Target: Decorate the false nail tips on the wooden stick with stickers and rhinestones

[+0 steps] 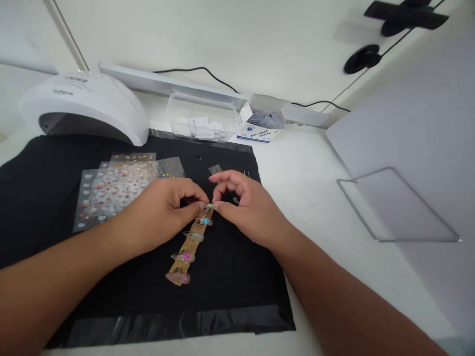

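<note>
A tan strip [190,245] bearing several press-on nails lies slantwise on a black cloth [230,282]. At its far end, my left hand [158,212] and my right hand [252,210] meet, thumb and forefinger of each pinched at opposite ends of a small clear press-on nail [210,205]. Fingertips cover part of that nail. Nearer to me on the strip sit a nail with a blue gem [205,220], a plain clear nail [193,236], one with a pink gem [185,256] and a pinkish nail [178,278] at the near end.
Left of my hands, sticker sheets [115,185] overlap on the cloth. Behind them stands a white nail lamp [89,101]. A clear plastic box [204,118] with white packets and an alcohol pads box [260,126] stand at the back. A metal wire frame [401,241] is at right.
</note>
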The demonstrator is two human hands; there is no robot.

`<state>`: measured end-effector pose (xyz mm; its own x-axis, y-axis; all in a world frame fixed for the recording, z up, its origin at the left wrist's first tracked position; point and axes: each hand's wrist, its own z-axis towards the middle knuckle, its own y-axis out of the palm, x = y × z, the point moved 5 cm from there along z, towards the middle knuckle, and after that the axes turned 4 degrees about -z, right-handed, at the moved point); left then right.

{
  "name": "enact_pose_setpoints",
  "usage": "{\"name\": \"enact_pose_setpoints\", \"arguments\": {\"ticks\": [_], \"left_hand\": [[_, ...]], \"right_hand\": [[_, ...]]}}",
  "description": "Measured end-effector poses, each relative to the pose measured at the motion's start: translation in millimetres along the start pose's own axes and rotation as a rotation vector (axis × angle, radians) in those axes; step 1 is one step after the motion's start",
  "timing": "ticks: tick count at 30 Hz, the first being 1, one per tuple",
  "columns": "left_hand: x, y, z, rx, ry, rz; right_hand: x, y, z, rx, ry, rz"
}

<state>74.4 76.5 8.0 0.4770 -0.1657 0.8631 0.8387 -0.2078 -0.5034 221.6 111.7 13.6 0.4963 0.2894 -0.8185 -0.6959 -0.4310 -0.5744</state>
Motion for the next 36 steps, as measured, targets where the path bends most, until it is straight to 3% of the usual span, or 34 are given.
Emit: {"name": "enact_pose_setpoints", "arguments": {"ticks": [10,16,24,36], "left_hand": [[-0.1,0.0,0.5,-0.002,-0.02,-0.014],[-2.2,1.3,0.8,-0.006,-0.077,-0.056],[-1.1,1.7,-0.4,0.009,-0.079,-0.07],[-3.1,2.9,0.0,0.005,-0.104,-0.048]], "right_hand": [[2.4,0.1,0.8,-0.017,0.038,0.06],[5.2,-7.0,1.9,0.046,0.046,0.125],[-0.5,-1.2,1.8,0.021,0.004,-0.046],[-1.1,0.7,0.5,-0.017,0.009,-0.09]]}}
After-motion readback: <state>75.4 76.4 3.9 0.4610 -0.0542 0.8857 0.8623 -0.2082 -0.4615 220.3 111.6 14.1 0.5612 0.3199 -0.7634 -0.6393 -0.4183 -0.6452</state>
